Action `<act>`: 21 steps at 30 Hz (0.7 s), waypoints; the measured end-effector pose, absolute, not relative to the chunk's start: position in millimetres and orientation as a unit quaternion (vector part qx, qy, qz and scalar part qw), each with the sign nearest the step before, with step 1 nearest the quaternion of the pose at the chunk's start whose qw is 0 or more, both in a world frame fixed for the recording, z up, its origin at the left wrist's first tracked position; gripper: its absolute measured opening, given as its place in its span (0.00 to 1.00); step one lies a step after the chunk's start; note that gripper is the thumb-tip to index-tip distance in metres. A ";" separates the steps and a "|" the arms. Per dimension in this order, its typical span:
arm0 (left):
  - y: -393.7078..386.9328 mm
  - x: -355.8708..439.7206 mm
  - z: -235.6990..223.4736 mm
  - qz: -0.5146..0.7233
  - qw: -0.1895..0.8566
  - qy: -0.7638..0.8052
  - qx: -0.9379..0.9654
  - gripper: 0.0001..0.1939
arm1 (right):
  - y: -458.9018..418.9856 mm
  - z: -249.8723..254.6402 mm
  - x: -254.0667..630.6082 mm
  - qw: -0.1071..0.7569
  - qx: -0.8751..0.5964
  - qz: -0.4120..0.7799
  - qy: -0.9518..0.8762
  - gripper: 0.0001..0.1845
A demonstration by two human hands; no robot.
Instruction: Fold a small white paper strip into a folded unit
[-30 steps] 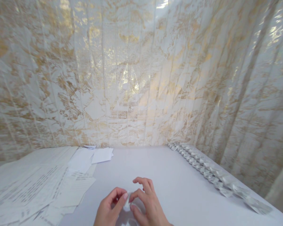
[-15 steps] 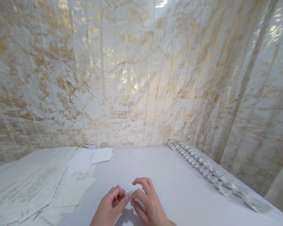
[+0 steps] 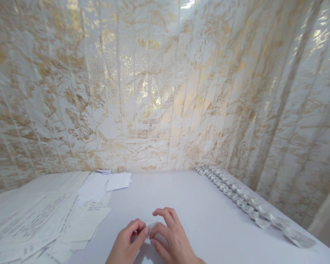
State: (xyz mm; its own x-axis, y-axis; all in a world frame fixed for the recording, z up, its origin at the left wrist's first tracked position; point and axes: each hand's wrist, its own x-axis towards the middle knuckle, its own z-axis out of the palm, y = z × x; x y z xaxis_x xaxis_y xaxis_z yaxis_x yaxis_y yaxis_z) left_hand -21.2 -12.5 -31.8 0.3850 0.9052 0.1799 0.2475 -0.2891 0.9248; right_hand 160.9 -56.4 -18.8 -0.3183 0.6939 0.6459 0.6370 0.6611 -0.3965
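Observation:
Near the bottom middle of the head view, a small piece of white paper is held between my two hands. My left hand pinches its left side between thumb and index finger. On the right side, the thumb and index finger of my right hand close on the paper, while its other fingers arch above. The paper looks folded, but most of it is hidden by the fingers. Both hands are just above the white table, with a shadow beneath them.
Printed sheets overlap across the table's left side. Small blank white papers lie at their far right corner. Rows of folded paper pieces run along the right edge. A gold-patterned curtain hangs behind the table.
My right thumb and index finger have shifted slightly left, closer to the left fingertips, and the paper between them is tilted a little differently. The papers on the table have not moved.

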 end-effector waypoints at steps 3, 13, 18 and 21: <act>-13.1 -20.1 -32.3 0.378 0.429 0.408 0.712 0.19 | -54.6 -23.1 161.7 0.426 -0.400 0.045 -0.810 0.17; -28.6 -18.1 -19.7 0.412 0.501 0.401 0.648 0.28 | -53.6 -24.7 161.6 0.548 -0.385 0.149 -0.727 0.14; -33.2 -10.9 -24.5 0.417 0.569 0.389 0.593 0.36 | -55.1 -19.6 161.8 0.563 -0.376 0.136 -0.723 0.17; -31.1 -8.7 -28.3 0.434 0.603 0.356 0.567 0.32 | -55.4 -21.4 161.7 0.555 -0.384 0.144 -0.724 0.20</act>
State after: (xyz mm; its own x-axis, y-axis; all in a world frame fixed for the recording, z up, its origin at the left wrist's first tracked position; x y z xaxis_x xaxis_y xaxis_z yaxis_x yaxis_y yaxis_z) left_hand -8.7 -31.1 -28.3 0.3695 0.9271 0.0628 -0.1199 -0.0194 0.9926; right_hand 161.7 -55.4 -21.4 -0.0904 0.7158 0.6924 0.3955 0.6639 -0.6347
